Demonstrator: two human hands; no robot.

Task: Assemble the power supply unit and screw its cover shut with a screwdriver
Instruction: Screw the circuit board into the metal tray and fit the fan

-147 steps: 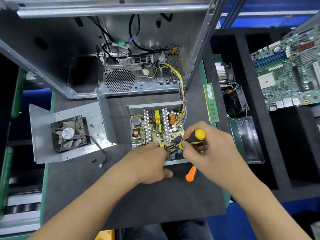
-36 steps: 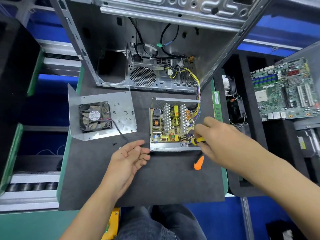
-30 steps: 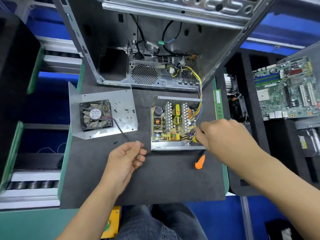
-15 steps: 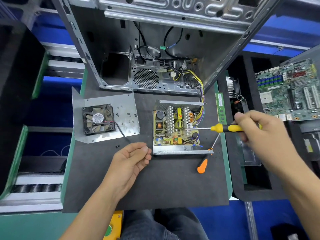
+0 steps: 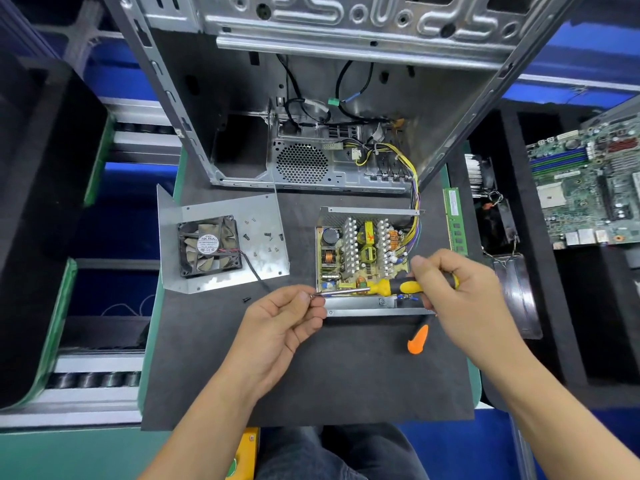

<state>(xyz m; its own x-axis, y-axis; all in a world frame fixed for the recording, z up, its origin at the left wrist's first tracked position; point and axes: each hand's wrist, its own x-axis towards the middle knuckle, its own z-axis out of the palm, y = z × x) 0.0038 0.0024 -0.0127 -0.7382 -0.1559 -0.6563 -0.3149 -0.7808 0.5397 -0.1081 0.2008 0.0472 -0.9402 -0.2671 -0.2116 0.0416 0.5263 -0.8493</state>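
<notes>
- at far left, rollers (image 5: 93,379) beside the table (image 5: 346,375), which carries a dark mat.
- on the mat's left part, a bent metal cover (image 5: 266,209) lying flat, with a black fan (image 5: 209,246) mounted on it and several loose screws (image 5: 266,234) scattered on its bare part right of the fan.
- just in front of the cover, one black screw (image 5: 246,299) alone on the mat.
- in the middle foreground, left hand (image 5: 282,327), fingers curled, thumb and forefinger pinching something small at the tip of the screwdriver (image 5: 384,288); too small to tell what.
- behind, an open computer case (image 5: 346,98) standing at the mat's far edge, yellow wires (image 5: 412,181) running out of it down to the power supply unit (image 5: 367,258).
- power supply unit open on the mat right of centre, circuit board and heat sinks exposed.
- screwdriver held level over the unit's near edge, shaft pointing left toward the left hand.
- right hand (image 5: 460,289), fingers clenched around the yellow and black handle.
- below that hand, an orange-handled tool (image 5: 418,339) lying on the mat.
- further right, a green memory stick (image 5: 455,220) at the mat's edge.
- at far right, a motherboard (image 5: 588,195) in a black foam tray.
</notes>
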